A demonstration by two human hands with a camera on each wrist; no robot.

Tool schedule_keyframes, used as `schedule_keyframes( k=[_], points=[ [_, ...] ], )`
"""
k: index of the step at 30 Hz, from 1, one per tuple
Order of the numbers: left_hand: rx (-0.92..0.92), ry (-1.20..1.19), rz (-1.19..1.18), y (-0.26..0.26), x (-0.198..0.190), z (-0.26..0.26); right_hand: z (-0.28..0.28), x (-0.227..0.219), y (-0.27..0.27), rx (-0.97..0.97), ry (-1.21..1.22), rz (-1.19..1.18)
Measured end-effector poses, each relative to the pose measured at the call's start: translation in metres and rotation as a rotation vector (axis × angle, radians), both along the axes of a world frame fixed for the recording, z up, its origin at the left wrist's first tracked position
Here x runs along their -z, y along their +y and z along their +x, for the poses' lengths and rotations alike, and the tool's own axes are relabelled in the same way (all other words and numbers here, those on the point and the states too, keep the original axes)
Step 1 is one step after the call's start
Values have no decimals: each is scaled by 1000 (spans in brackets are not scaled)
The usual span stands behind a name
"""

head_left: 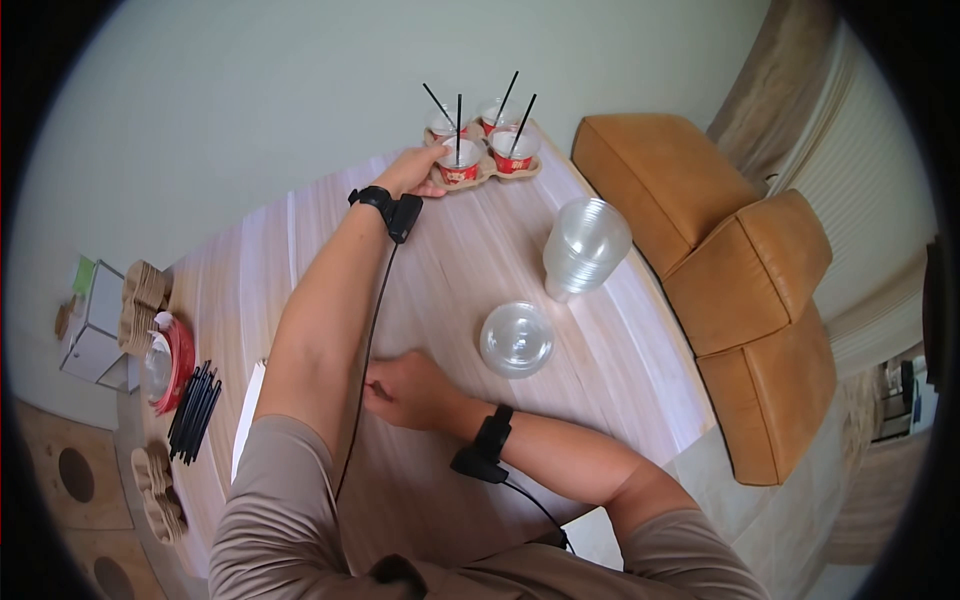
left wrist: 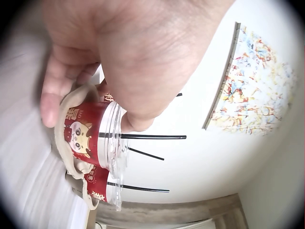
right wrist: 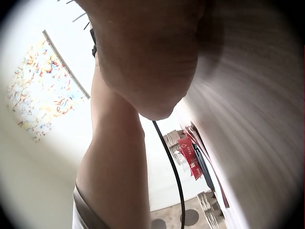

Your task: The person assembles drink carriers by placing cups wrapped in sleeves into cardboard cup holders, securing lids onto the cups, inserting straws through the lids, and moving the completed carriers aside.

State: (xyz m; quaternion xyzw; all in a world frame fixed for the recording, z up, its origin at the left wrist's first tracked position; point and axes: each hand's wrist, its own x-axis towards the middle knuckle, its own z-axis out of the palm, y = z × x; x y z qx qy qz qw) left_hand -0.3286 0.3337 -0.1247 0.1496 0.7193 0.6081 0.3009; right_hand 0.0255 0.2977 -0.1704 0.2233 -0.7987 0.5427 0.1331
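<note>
My left hand (head_left: pixel 412 172) grips the near left side of a cardboard cup carrier (head_left: pixel 488 172) at the far end of the table. Its thumb lies by a lidded cup, and its other fingers are at the carrier's edge in the left wrist view. Several red paper cups (left wrist: pixel 90 125) with clear lids stand in the carrier, each with a black straw (left wrist: pixel 157 137). Nearer my body, my right hand (head_left: pixel 415 390) rests on the table with loosely curled fingers and nothing visible in it; its fingers are mostly hidden in the right wrist view.
A stack of clear plastic cups (head_left: pixel 585 245) stands at the right, with clear lids (head_left: pixel 516 340) nearer. On the left are black straws (head_left: pixel 196 412), a red package (head_left: pixel 178 365) and stacked carriers (head_left: pixel 143 305). A tan sofa (head_left: pixel 745 290) borders the right edge.
</note>
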Motion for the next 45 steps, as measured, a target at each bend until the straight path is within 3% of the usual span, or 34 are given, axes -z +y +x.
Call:
schedule_keyframes(
  k=[16, 18, 20, 22, 24, 26, 29, 31, 34, 36, 38, 40, 42, 45],
  points=[
    [-35, 9, 11, -2, 2, 10, 1, -3, 1, -5, -96, 11],
    [-193, 49, -82, -10, -13, 35, -1, 2, 2, -8, -70, -1],
    [-208, 123, -98, -32, -29, 49, 0, 0, 3, -26, -47, -17],
    [-240, 187, -130, -61, -40, 69, 0, -4, 4, 20, 18, -4],
    [26, 471, -222, -111, -54, 99, -3, 16, 1, 35, 57, 47],
    [71, 528, -200, -161, -76, 146, -5, 14, 7, -44, -6, 142],
    [-138, 505, -233, -239, -93, 222, 1, -2, 3, -3, -111, 77],
    [-165, 782, -433, -282, -93, 247, 3, -12, 4, 34, -140, 96],
    [-339, 740, -547, -366, -96, 293, 5, -19, 4, 57, -148, 129],
    [-459, 954, -771, -440, -76, 312, 4, -20, 3, 79, -142, 135],
    [-721, 697, -937, -491, -92, 340, 4, -20, 4, 92, -170, 140],
    [-894, 726, -1203, -561, -80, 357, 5, -23, 3, 95, -157, 146],
    [-956, 426, -1432, -594, -97, 377, 5, -24, 2, 98, -146, 153],
    [-940, 251, -1538, -638, -91, 390, 4, -24, 2, 93, -129, 168]
  ],
)
